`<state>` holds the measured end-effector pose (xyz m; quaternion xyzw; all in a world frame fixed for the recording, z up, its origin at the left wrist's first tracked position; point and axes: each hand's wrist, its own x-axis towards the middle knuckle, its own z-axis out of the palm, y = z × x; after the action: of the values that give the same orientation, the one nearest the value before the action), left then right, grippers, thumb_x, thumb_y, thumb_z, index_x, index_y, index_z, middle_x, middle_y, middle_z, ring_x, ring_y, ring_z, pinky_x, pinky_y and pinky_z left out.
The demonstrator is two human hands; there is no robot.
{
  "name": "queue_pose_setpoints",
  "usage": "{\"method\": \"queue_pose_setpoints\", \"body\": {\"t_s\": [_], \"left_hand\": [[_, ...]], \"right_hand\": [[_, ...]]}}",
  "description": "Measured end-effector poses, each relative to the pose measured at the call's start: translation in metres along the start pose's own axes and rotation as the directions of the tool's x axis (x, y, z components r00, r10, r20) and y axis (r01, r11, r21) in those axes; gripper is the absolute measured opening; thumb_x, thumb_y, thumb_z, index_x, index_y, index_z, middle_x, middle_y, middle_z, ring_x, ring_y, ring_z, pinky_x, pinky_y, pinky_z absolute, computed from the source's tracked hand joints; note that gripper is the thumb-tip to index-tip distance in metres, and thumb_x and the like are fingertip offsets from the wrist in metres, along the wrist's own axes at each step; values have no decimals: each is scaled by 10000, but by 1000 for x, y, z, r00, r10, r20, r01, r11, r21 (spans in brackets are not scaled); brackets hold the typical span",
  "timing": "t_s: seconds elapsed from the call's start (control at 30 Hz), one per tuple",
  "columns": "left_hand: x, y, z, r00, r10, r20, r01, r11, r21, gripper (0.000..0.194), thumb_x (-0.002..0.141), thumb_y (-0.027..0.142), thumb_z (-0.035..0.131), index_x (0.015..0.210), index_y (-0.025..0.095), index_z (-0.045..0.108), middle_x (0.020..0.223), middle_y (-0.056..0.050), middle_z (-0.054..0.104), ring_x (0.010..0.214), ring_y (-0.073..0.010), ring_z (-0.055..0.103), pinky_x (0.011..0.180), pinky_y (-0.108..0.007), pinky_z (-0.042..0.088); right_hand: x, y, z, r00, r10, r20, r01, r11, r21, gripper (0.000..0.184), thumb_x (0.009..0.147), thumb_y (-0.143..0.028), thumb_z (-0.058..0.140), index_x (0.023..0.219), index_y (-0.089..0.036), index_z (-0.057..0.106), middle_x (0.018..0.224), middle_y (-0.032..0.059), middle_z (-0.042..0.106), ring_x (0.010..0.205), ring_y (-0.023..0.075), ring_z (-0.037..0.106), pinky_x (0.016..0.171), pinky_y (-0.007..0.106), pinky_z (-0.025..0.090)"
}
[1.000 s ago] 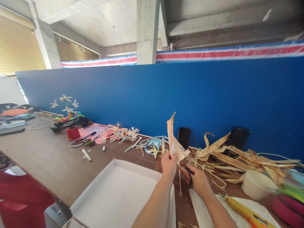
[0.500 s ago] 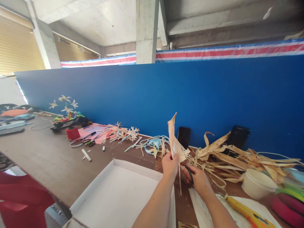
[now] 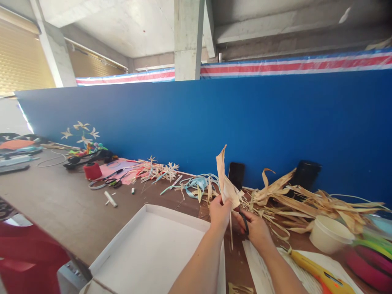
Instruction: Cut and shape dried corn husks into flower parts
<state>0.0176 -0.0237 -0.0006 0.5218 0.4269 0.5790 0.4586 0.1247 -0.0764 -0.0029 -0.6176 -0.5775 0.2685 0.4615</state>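
My left hand (image 3: 219,212) is closed round the lower end of a dry corn husk leaf (image 3: 224,180), which stands upright with its tip pointing up. Just right of it, my right hand (image 3: 256,228) grips black-handled scissors (image 3: 244,220) whose blades reach toward the base of the leaf; the blades themselves are mostly hidden behind leaf and fingers. A thin strip of husk (image 3: 230,234) hangs down between both hands. All this is above the brown table (image 3: 58,204), beside a shallow white box lid (image 3: 150,249).
A heap of dry husks (image 3: 306,204) lies at the right, with a white cup (image 3: 331,235), a yellow utility knife (image 3: 318,273) and paper. Two dark phones (image 3: 236,174) lean on the blue partition (image 3: 196,122). Ribbons, husk flowers (image 3: 162,170), a red spool (image 3: 92,170) and scissors lie further left.
The hands, leaf and scissors hold almost the same pose; the view has shifted slightly, and the right hand has edged a little toward the leaf.
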Motion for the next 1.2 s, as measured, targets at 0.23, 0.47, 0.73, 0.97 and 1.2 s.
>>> {"method": "queue_pose_setpoints", "body": {"t_s": [0.23,0.47,0.73,0.97,1.2], "left_hand": [[0,-1,1,1000,-2,-7,2,1000,-17,191,680,300,566,746,143,651,702,-37,651,679,-169,570,625,-242,409],[0,2,1,1000,-21,-19,20,999,-39,202,668,290,573,764,134,659,721,-47,664,699,-183,586,654,-255,419],[-1,4,-1,1000,-3,-6,3,1000,-27,203,682,286,563,781,136,656,732,-54,662,695,-176,579,647,-255,414],[-1,2,1,1000,-30,-5,30,1000,3,191,676,292,565,761,146,653,715,-44,655,675,-170,571,626,-247,414],[-2,-2,4,999,-30,16,30,999,-14,186,672,278,557,764,146,650,718,-42,655,667,-167,579,626,-244,423]], "right_hand": [[1,5,0,1000,-2,4,2,1000,31,318,716,-396,551,929,-203,686,405,-50,463,411,135,445,421,237,343],[1,4,1,1000,-12,8,12,1000,26,298,723,-396,546,895,-200,691,415,-40,465,413,138,444,410,237,335],[2,8,3,998,-55,-12,55,998,12,362,721,-490,529,847,-193,693,418,-39,464,413,133,432,415,241,318],[1,7,3,999,-42,-6,42,998,48,339,723,-485,541,759,-179,682,405,-34,474,412,124,421,411,235,310],[0,6,0,999,-34,-14,35,998,58,318,713,-477,555,695,-177,660,409,-37,475,420,113,411,414,225,293]]}}
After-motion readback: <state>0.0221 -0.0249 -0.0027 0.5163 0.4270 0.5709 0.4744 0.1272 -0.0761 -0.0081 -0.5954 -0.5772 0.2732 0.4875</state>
